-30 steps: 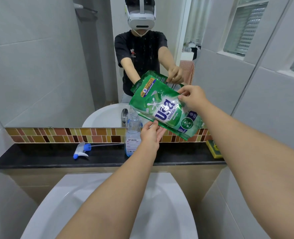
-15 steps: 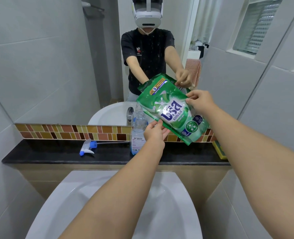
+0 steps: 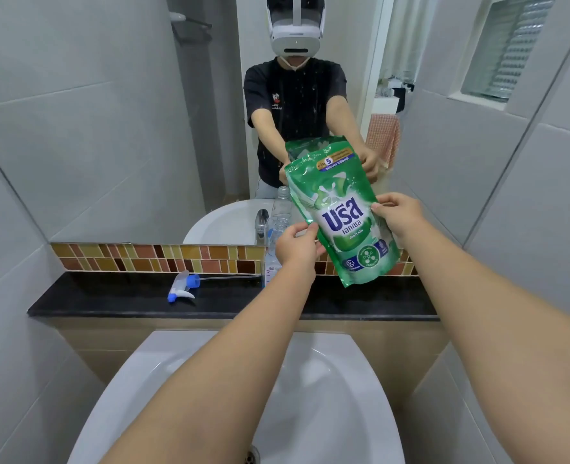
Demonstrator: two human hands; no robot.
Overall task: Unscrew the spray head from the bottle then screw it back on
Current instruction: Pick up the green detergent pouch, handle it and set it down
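A white and blue spray head (image 3: 182, 287) lies on its side on the black ledge (image 3: 109, 301), its thin tube stretching right towards a clear bottle (image 3: 272, 254). The bottle stands open-necked on the ledge, partly hidden behind my left hand (image 3: 297, 246). Both hands hold a green refill pouch (image 3: 340, 212) upright above the ledge. My left hand pinches the pouch's left edge. My right hand (image 3: 398, 214) pinches its right edge.
A white basin (image 3: 327, 380) sits below my arms, its drain at the bottom edge. A mirror (image 3: 126, 128) above the tiled strip reflects a person, the tap (image 3: 262, 226) and the pouch. Tiled walls close in left and right.
The pouch has turned from a slant to nearly upright. My right hand dropped from its top corner to its right edge, and the view shifted so the ledge sits further right.
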